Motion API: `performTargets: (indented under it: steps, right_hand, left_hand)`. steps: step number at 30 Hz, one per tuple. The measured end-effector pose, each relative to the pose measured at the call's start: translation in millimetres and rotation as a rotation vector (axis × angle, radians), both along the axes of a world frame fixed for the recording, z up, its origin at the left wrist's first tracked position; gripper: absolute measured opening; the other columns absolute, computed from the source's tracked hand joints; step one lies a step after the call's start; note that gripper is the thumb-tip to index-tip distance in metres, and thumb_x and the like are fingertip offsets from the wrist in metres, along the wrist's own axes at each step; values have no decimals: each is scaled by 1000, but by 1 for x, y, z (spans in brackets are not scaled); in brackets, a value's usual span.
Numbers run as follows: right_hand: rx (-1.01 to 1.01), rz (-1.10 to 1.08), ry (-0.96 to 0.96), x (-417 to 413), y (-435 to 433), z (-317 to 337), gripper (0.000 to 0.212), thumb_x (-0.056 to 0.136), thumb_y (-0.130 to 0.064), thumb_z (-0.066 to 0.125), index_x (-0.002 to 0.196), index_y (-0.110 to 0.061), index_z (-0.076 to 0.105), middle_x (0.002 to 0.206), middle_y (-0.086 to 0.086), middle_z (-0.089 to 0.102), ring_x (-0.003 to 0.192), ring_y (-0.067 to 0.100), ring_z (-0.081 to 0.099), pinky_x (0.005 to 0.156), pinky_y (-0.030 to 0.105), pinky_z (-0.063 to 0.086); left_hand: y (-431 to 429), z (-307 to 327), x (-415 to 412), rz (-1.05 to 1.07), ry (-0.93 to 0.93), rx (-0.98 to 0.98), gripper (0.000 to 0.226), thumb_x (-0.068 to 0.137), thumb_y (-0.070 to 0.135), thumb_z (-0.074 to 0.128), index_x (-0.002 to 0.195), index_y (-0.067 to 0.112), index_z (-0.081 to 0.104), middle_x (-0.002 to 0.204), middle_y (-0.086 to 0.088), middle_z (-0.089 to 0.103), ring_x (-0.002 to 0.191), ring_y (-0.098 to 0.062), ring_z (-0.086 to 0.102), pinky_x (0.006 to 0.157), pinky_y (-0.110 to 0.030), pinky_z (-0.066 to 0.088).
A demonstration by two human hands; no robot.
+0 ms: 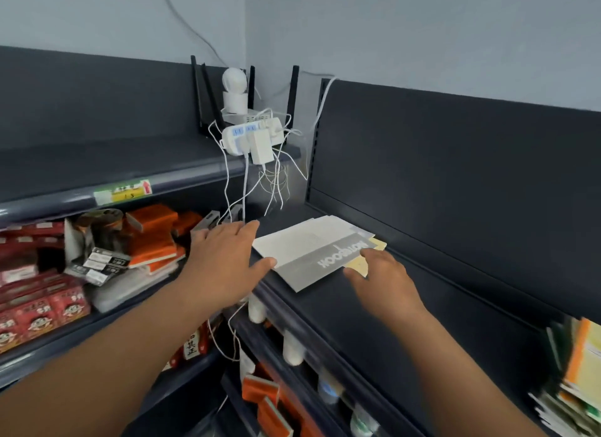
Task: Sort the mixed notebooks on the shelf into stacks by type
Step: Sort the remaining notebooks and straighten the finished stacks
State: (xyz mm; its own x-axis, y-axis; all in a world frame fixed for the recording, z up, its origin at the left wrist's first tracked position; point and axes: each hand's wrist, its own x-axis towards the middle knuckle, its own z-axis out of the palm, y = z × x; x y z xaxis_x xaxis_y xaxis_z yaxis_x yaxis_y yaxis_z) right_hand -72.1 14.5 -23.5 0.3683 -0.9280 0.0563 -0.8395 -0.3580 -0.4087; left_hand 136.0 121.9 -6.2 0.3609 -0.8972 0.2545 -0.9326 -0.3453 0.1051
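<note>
From the head camera, a small pile of notebooks lies flat on the dark shelf (374,323) of the right-hand unit, near its corner end and askew to the front edge. On top is the grey-and-white notebook (305,258), its grey band printed with the word NOTEBOOK. A yellow notebook (356,265) pokes out from under its right side, and white covers (338,224) fan out beneath at the far end. The left hand (224,258) reaches in with its palm down, its fingers straight and spread wide, gripping nothing. Its thumb tip meets the near left corner of the grey-and-white notebook, while the other fingers point past the pile toward the hanging white cables (227,189). The right hand (383,280) hovers at the pile's right side, relaxed and unclenched, with its fingers loosely bent over the exposed corner of the yellow notebook. It grasps nothing, and whether its fingertips actually touch the cover cannot be told. Well apart, at the right edge of the frame, a blurred stack of notebooks (579,381) with orange, yellow and green covers sits on the same unit. In the corner above, a power strip (250,134) and a small white camera (233,88) sit on the upper shelf. To the left are orange boxes (153,238) and red snack packs (42,310).
</note>
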Motion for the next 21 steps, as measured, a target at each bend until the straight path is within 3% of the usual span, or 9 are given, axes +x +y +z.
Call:
performTargets:
  steps: [6,10,14,18,21]
  right_hand:
    - [141,-142,-83,29,-42,-21,53,99,-38,50,145,-16,39,138,6,52,126,24,50,94,34,42]
    - [206,-280,-140,48,-62,-29,54,98,-40,51,145,-18,38,126,5,61,114,23,57,89,33,48]
    - [274,-414,-203,68,-73,-30,53,98,-39,50,145,-19,37,118,3,63,101,20,60,77,29,46]
    - [295,-529,-259,85,-79,-30,47,98,-35,52,140,-18,42,104,-3,58,94,18,59,75,28,46]
    - [330,-596,-315,94,-82,-32,54,95,-35,56,144,-19,38,110,2,62,93,19,62,68,27,49]
  left_hand:
    - [-87,-18,37,-104,92,116,77,93,62,42,154,22,20,157,-1,32,145,-23,26,116,-42,20]
    - [-146,-29,59,-210,154,208,76,93,60,44,154,20,20,153,-3,37,140,-24,35,113,-41,30]
    - [-190,-31,75,-290,183,323,67,93,58,45,146,20,31,145,-2,47,129,-24,49,101,-37,41]
    - [-216,-37,86,-361,383,405,57,93,51,51,140,20,40,139,-1,52,122,-24,53,91,-32,45]
    - [-226,-41,87,-389,482,425,48,91,48,54,133,26,47,127,3,59,113,-22,57,81,-29,44]
